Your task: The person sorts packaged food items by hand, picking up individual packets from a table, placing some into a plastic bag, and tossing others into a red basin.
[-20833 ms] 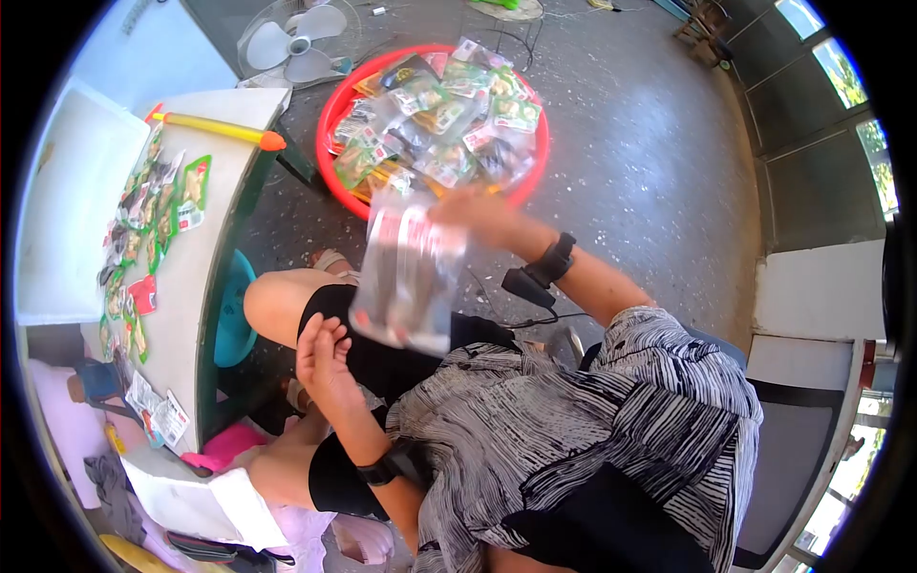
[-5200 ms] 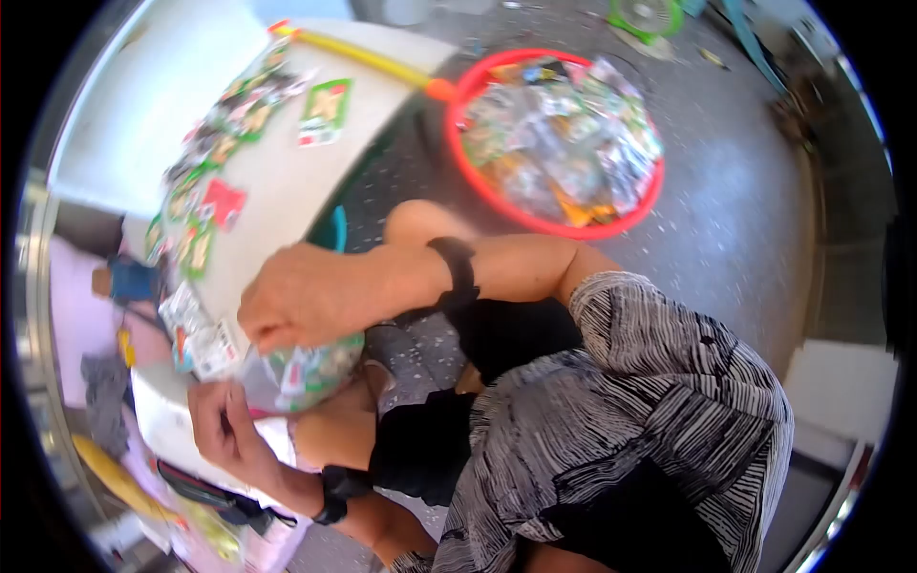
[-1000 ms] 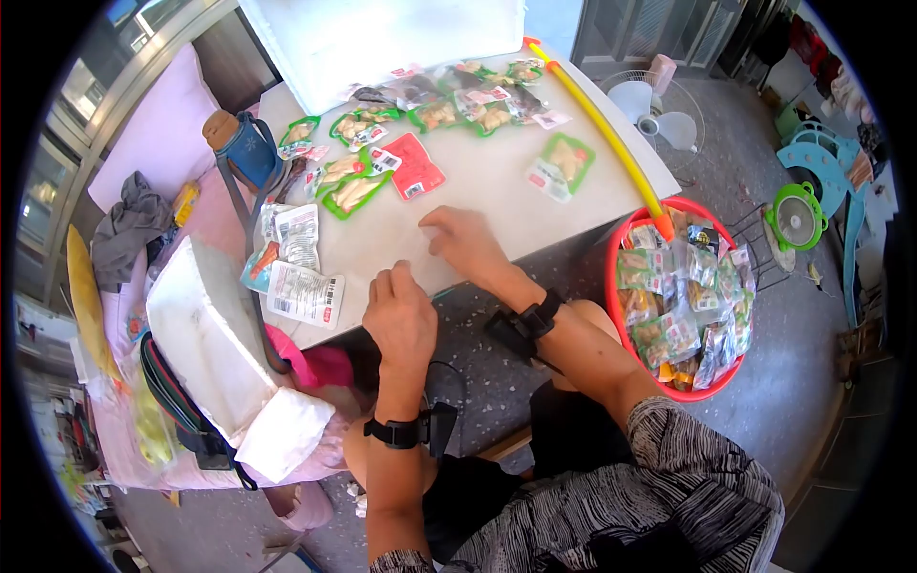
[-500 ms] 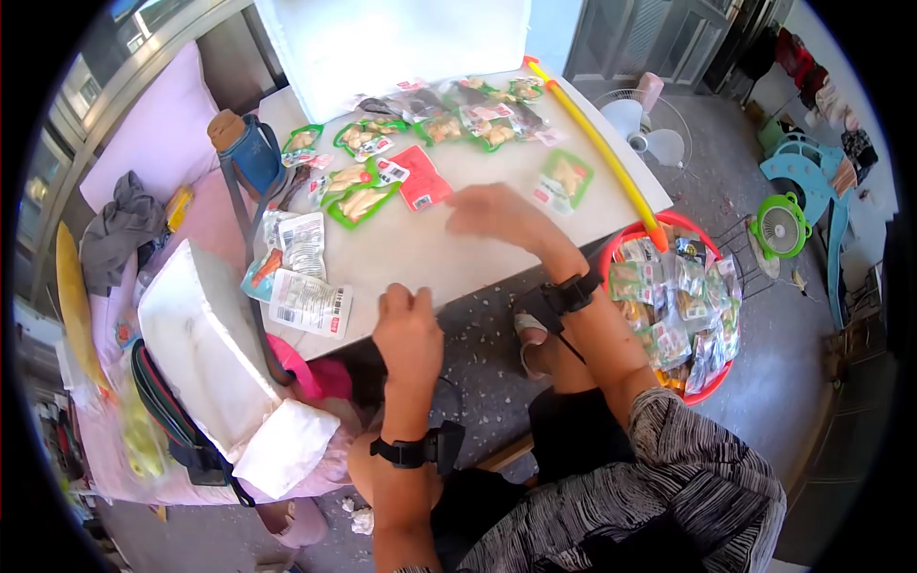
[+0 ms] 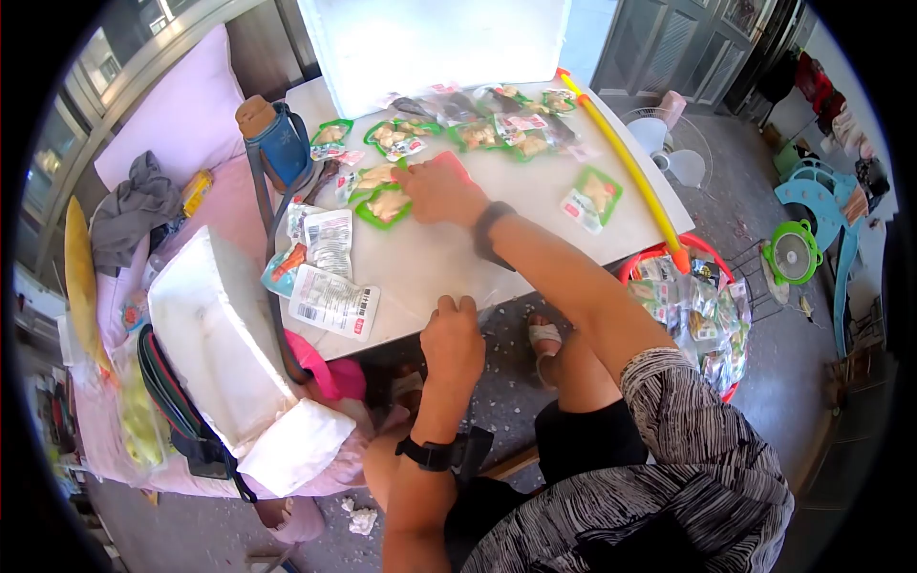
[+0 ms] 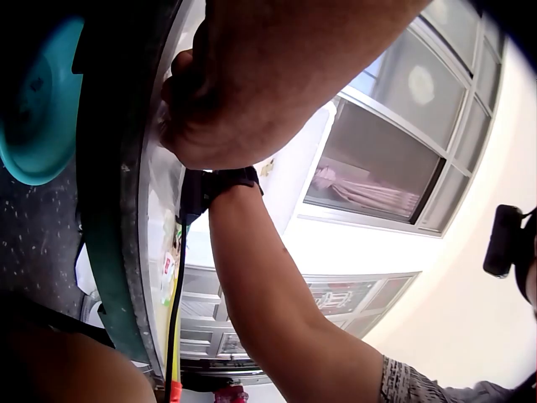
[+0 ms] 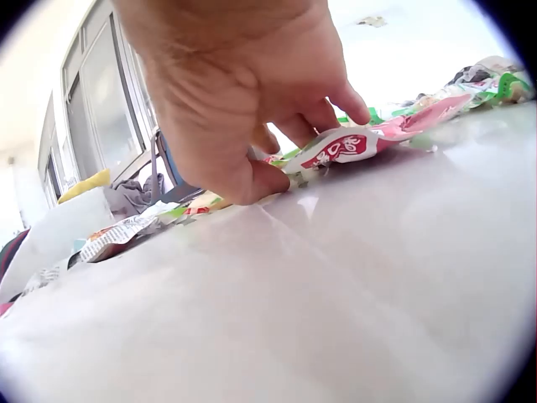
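Note:
My right hand [image 5: 444, 196] reaches over the white table onto the red packet [image 5: 456, 166], beside green-edged food packets [image 5: 387, 205]. In the right wrist view, the thumb and fingers of that hand [image 7: 252, 101] are spread at the near end of the red packet [image 7: 419, 122], its white and red label [image 7: 344, 149] close to the fingertips. My left hand [image 5: 453, 344], fingers curled, is at the table's near edge and pinches what looks like a thin clear plastic bag [image 5: 485, 310]. In the left wrist view, that hand [image 6: 243, 84] has clear film [image 6: 170, 172] below it.
White and blue packets [image 5: 332, 304] lie at the table's left, near a blue bottle [image 5: 277, 151]. Further right are a lone green packet [image 5: 592, 199] and a yellow stick [image 5: 630, 167]. A red tub [image 5: 731, 392] full of packets stands on the floor. A white foam box [image 5: 215, 334] is at left.
My right hand has moved left and forward over the table, onto the red packet. My left hand stays near the table's front edge, its fingers curled. The head view has shifted a little.

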